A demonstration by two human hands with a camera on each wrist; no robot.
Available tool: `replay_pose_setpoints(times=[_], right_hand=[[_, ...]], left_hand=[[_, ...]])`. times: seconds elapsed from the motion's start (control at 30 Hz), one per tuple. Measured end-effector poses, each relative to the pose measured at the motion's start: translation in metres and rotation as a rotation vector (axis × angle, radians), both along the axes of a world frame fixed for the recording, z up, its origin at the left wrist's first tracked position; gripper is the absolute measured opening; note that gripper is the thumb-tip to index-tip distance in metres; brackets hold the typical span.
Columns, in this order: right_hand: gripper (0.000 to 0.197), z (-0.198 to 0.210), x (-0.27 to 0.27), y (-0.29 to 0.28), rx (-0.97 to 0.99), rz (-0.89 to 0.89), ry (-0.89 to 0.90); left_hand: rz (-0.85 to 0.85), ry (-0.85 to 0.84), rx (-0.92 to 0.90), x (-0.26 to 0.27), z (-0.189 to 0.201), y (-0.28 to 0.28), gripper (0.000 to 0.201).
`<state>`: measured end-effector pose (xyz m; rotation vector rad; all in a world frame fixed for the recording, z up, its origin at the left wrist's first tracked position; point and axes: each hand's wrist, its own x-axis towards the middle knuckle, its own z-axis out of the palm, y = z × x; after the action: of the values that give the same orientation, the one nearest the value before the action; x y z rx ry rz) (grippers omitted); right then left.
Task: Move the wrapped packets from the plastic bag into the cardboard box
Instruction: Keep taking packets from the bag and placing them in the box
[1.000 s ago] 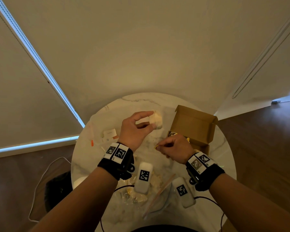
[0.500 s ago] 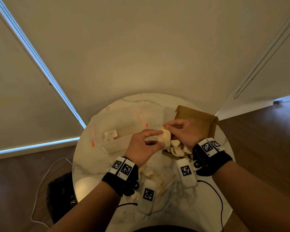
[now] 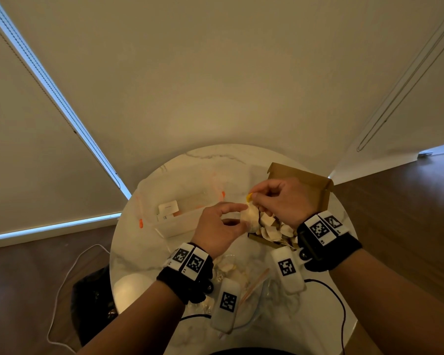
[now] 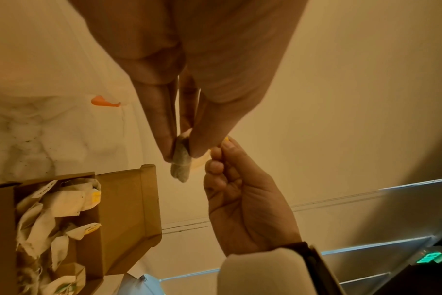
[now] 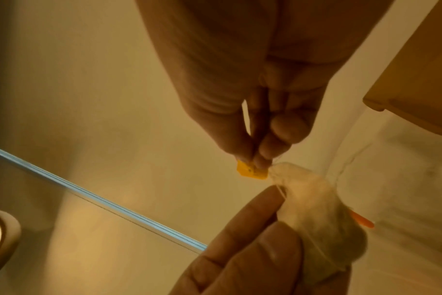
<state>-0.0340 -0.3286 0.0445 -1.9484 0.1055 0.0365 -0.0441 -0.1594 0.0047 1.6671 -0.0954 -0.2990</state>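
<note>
My left hand [image 3: 231, 219] pinches a pale wrapped packet [image 3: 251, 216] between thumb and fingers, held above the table beside the box. The same packet [image 4: 181, 159] hangs from those fingertips in the left wrist view. My right hand [image 3: 260, 198] pinches the packet's small yellow tag [image 3: 249, 196], seen again as a yellow tag [image 5: 251, 171] next to the packet [image 5: 316, 211]. The open cardboard box [image 3: 305, 180] sits at the right and holds several pale packets [image 4: 53, 209]. The clear plastic bag [image 3: 241, 283] lies near me with a few packets inside, partly hidden by my wrists.
A clear plastic container [image 3: 180, 216] with orange clips and white cards stands on the round marble table [image 3: 215, 160] at the left. A white dome lamp [image 3: 131, 290] sits at the near left edge. A white cable [image 3: 62, 285] trails over the wooden floor.
My right hand rose from the near side of the box to the packet and took its yellow tag. My left hand drew the packet closer to the box.
</note>
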Motion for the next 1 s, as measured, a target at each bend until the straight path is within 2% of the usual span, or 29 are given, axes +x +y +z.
replay_pose_setpoints(times=[0.13, 0.23, 0.3, 0.4, 0.67, 0.8, 1.0], right_hand=[[0.01, 0.005, -0.002, 0.001, 0.007, 0.02, 0.012], [0.005, 0.007, -0.007, 0.001, 0.0, 0.054, -0.012], [0.011, 0.005, -0.01, -0.001, -0.024, 0.071, -0.023], [0.018, -0.001, -0.012, -0.007, -0.125, 0.09, 0.0], [0.021, -0.008, -0.01, -0.015, -0.353, 0.178, 0.012], [0.019, -0.006, -0.01, -0.015, -0.321, 0.175, 0.011], [0.016, -0.007, -0.012, -0.015, -0.175, 0.137, 0.021]], left_hand=[[0.011, 0.031, -0.011, 0.001, 0.002, 0.0, 0.032], [0.025, 0.035, -0.028, 0.001, 0.004, 0.002, 0.031], [0.025, 0.021, -0.035, 0.002, 0.004, 0.002, 0.031], [0.018, 0.015, -0.035, 0.002, 0.006, 0.002, 0.033], [-0.058, -0.021, -0.077, 0.004, 0.006, 0.004, 0.033], [-0.074, -0.029, -0.089, 0.005, 0.005, 0.006, 0.033], [-0.061, -0.042, -0.126, 0.005, 0.007, 0.006, 0.034]])
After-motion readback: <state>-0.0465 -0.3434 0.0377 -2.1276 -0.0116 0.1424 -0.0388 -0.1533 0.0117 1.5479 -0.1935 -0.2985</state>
